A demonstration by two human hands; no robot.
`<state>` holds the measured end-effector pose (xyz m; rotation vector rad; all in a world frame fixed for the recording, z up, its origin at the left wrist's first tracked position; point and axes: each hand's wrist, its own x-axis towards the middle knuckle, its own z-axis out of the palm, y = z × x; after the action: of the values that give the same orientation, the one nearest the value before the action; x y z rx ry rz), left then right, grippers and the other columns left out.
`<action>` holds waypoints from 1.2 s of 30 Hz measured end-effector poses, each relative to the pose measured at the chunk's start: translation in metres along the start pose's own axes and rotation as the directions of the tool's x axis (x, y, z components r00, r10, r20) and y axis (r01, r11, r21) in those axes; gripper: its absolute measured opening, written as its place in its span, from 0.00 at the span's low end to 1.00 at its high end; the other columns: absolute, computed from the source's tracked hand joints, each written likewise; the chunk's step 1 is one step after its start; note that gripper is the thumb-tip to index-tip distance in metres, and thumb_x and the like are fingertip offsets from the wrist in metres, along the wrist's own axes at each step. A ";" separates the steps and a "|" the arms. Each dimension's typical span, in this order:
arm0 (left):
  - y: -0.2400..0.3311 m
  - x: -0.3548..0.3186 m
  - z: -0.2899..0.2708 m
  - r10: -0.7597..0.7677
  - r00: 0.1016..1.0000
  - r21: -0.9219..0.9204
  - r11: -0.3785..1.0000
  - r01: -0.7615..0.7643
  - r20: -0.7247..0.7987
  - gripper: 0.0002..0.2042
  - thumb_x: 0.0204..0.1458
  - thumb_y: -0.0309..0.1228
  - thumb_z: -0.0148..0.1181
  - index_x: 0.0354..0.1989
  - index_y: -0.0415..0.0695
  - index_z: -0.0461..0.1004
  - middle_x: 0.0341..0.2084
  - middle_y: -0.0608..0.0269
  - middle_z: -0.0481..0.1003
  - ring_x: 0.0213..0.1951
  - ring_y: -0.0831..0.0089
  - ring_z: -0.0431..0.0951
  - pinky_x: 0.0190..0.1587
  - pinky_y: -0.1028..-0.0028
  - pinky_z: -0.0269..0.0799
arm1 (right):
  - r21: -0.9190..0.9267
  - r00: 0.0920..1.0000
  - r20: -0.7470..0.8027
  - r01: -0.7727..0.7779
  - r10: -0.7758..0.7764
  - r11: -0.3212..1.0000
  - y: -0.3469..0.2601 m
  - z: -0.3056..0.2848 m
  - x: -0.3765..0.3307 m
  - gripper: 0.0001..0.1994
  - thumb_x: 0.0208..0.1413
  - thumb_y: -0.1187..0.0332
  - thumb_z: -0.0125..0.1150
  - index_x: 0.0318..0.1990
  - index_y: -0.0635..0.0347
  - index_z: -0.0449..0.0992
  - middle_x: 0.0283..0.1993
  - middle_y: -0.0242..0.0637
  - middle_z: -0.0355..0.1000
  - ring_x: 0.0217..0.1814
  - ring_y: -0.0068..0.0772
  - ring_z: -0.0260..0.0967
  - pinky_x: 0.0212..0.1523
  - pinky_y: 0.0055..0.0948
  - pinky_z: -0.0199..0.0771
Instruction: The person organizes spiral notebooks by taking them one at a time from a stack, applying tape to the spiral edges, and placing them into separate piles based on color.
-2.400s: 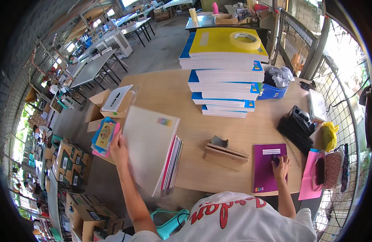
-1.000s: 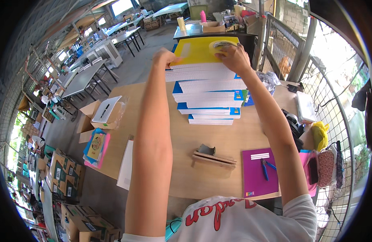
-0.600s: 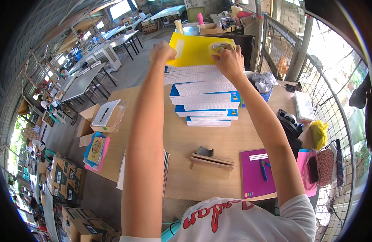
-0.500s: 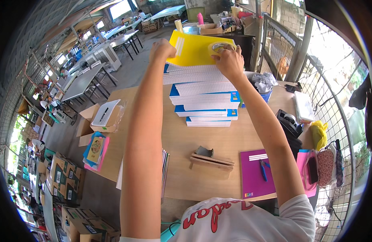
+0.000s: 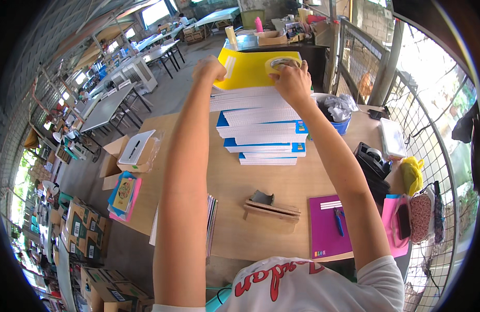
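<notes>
A yellow-covered notebook (image 5: 245,70) lies at the top of a tall stack of notebooks (image 5: 258,114) with white page edges and blue covers. My left hand (image 5: 208,70) is closed at the notebook's left edge, beside the white label lines. On the notebook's right part rests a roll of tape (image 5: 277,62). My right hand (image 5: 293,80) is closed over the near side of that roll, fingers curled and partly hiding it. What the left fingertips touch underneath cannot be seen.
On the table (image 5: 260,236) are a wooden holder (image 5: 271,209), a purple notebook (image 5: 323,234) with blue pliers (image 5: 338,222), and spiral notebooks (image 5: 212,223) under my left forearm. A tape dispenser (image 5: 372,156) and a blue bin (image 5: 341,125) stand right. An open carton (image 5: 112,156) sits left.
The yellow notebook's far edge has come slightly lower and nearer to me. My right hand and the tape roll have shifted a little left; both hands keep their grip.
</notes>
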<state>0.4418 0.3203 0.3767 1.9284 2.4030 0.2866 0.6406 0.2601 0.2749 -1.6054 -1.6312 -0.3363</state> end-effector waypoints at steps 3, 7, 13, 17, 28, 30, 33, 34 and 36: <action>-0.002 0.001 -0.003 0.079 0.997 0.116 0.990 -0.080 0.013 0.24 0.44 0.31 0.72 0.53 0.48 0.79 0.55 0.56 0.77 0.58 0.61 0.77 0.57 0.64 0.75 | 0.002 1.000 0.004 -0.008 0.008 1.000 -0.005 0.000 0.000 0.19 0.54 0.53 0.67 0.44 0.59 0.84 0.60 0.47 0.72 0.70 0.70 0.54 0.61 0.62 0.64; 0.009 -0.006 -0.005 0.125 0.992 0.166 0.979 -0.117 -0.034 0.24 0.43 0.28 0.70 0.53 0.47 0.79 0.55 0.56 0.77 0.57 0.61 0.77 0.56 0.64 0.76 | -0.007 1.000 -0.003 -0.012 0.012 1.000 -0.001 0.002 0.000 0.19 0.54 0.53 0.67 0.44 0.59 0.84 0.60 0.46 0.72 0.70 0.70 0.54 0.60 0.62 0.63; 0.014 -0.011 -0.007 0.198 0.977 0.151 0.971 -0.184 -0.084 0.21 0.43 0.28 0.69 0.50 0.41 0.79 0.55 0.52 0.77 0.55 0.59 0.79 0.53 0.63 0.78 | -0.009 1.000 -0.022 0.005 -0.005 1.000 0.002 0.003 0.001 0.18 0.54 0.54 0.67 0.43 0.59 0.85 0.60 0.45 0.72 0.70 0.71 0.53 0.60 0.62 0.63; -0.006 0.004 -0.011 0.106 0.979 -0.430 0.903 -0.022 0.172 0.20 0.46 0.26 0.67 0.49 0.36 0.77 0.46 0.49 0.79 0.49 0.61 0.81 0.45 0.61 0.83 | -0.017 1.000 -0.020 0.003 -0.003 1.000 -0.002 0.000 0.000 0.17 0.55 0.55 0.66 0.44 0.57 0.84 0.60 0.44 0.72 0.70 0.70 0.54 0.60 0.63 0.62; -0.077 -0.059 -0.128 0.320 0.532 -0.044 0.826 -0.562 -0.784 0.15 0.51 0.32 0.61 0.48 0.43 0.76 0.41 0.47 0.81 0.44 0.51 0.81 0.48 0.56 0.74 | 0.057 0.952 -0.301 0.070 -0.050 0.996 0.007 -0.015 0.013 0.16 0.57 0.59 0.64 0.51 0.51 0.80 0.57 0.41 0.70 0.68 0.57 0.59 0.63 0.55 0.64; -0.109 -0.074 -0.147 0.234 0.533 -0.156 0.795 -0.586 -0.813 0.15 0.53 0.32 0.62 0.49 0.43 0.76 0.41 0.51 0.81 0.43 0.59 0.82 0.47 0.62 0.74 | 0.094 0.994 0.021 0.108 -0.110 0.990 0.006 -0.008 0.014 0.16 0.56 0.60 0.64 0.51 0.51 0.80 0.60 0.42 0.69 0.68 0.55 0.60 0.66 0.52 0.62; -0.132 -0.115 -0.127 0.126 0.704 -0.444 0.695 -0.565 -0.698 0.17 0.56 0.23 0.61 0.54 0.36 0.73 0.45 0.55 0.79 0.46 0.71 0.79 0.51 0.71 0.72 | 0.419 0.987 0.011 0.143 -0.163 0.897 0.005 -0.025 0.006 0.21 0.58 0.62 0.63 0.59 0.54 0.75 0.62 0.45 0.71 0.66 0.44 0.66 0.66 0.44 0.65; -0.142 -0.124 -0.106 0.144 0.684 -0.512 0.559 -0.653 -0.715 0.15 0.56 0.23 0.61 0.52 0.37 0.74 0.43 0.58 0.79 0.43 0.73 0.78 0.48 0.72 0.71 | 0.764 0.991 -0.115 0.134 -0.070 0.631 -0.002 -0.037 -0.001 0.22 0.59 0.62 0.62 0.60 0.56 0.74 0.60 0.46 0.72 0.65 0.43 0.68 0.65 0.45 0.65; -0.158 -0.144 -0.047 0.179 0.679 -0.604 0.335 -0.723 -0.712 0.14 0.55 0.22 0.60 0.51 0.37 0.74 0.43 0.61 0.79 0.43 0.77 0.76 0.47 0.74 0.71 | 0.981 0.999 -0.052 0.050 0.002 0.189 -0.011 -0.070 -0.025 0.23 0.60 0.65 0.62 0.62 0.62 0.70 0.57 0.47 0.74 0.60 0.37 0.71 0.61 0.41 0.68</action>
<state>0.3142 0.1424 0.3838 1.9944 1.1185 1.8881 0.6516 0.1927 0.3062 -0.4864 -1.2873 0.6375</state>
